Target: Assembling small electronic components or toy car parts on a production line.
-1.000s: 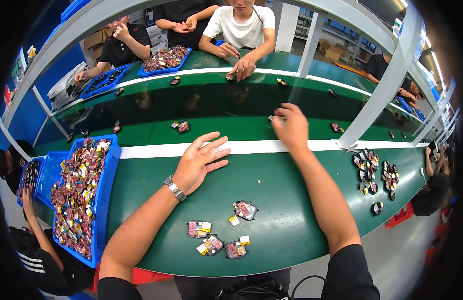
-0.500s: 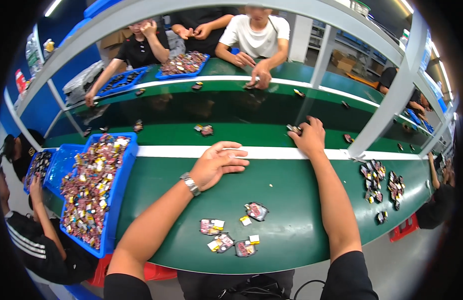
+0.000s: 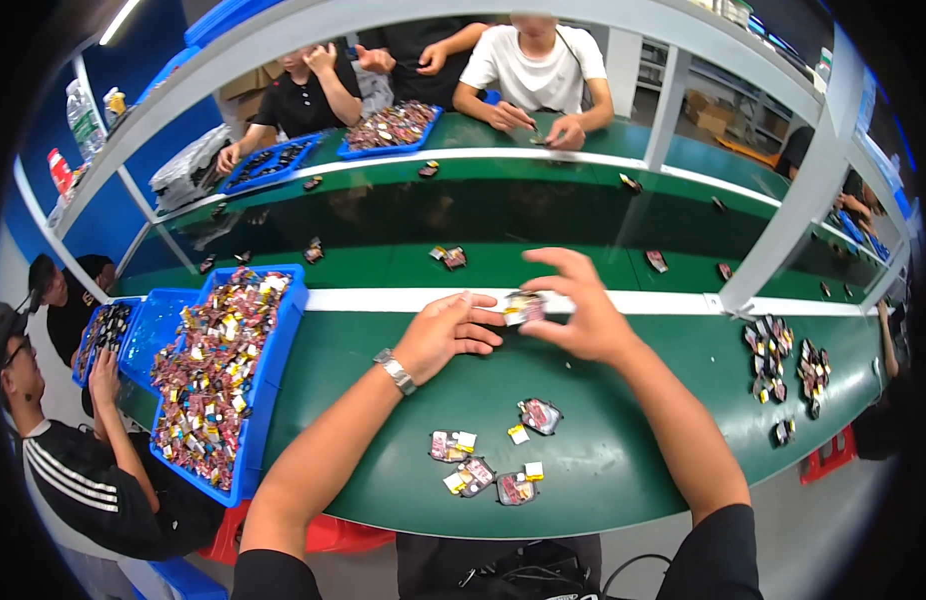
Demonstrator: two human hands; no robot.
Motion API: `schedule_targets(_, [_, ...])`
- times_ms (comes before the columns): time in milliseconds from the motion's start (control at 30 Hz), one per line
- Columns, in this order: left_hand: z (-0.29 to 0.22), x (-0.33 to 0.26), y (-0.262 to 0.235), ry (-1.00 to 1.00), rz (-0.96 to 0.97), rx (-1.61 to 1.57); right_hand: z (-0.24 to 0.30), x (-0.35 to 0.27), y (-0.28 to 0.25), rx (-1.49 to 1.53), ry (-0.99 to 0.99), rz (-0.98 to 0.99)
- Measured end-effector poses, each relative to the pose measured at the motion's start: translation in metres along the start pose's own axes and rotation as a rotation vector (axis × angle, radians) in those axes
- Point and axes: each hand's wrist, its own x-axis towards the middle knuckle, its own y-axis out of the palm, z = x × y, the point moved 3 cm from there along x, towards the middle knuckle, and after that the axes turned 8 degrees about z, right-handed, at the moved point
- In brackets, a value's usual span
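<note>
Above the white rail's near edge, my right hand point(image 3: 581, 318) pinches a small electronic assembly point(image 3: 524, 307), dark-rimmed with a pale part on it. Its details are blurred. My left hand point(image 3: 449, 330), with a silver watch on the wrist, has its fingers stretched toward the assembly. The fingertips are right beside it; whether they touch it I cannot tell. Between my forearms, on the green table point(image 3: 383, 480), lies a loose group of similar assemblies point(image 3: 475, 476), each with a dark rim, a reddish board and a yellow-and-white block.
A blue bin point(image 3: 245, 440) heaped with assemblies stands at left, near a seated co-worker point(image 3: 83, 480). More assemblies point(image 3: 768, 355) lie in clusters at right. Beyond the white rail point(image 3: 373, 299), a green conveyor point(image 3: 583, 270) carries scattered pieces. Across it sit people; a grey frame post point(image 3: 793, 200) rises at right.
My right hand has brought an assembly from the conveyor back and left toward my left hand. The whole view has shifted slightly. Across the conveyor, a co-worker's hands have drawn back from the belt.
</note>
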Motion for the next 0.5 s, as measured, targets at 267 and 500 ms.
schedule_targets(267, [0.004, 0.007, -0.005, -0.058, 0.200, 0.017, 0.026, 0.005, 0.031, 0.071, 0.006, 0.104])
schedule_targets(500, [0.006, 0.003, 0.004, 0.068, 0.004, -0.095, 0.022, 0.000, 0.049, 0.067, 0.098, -0.150])
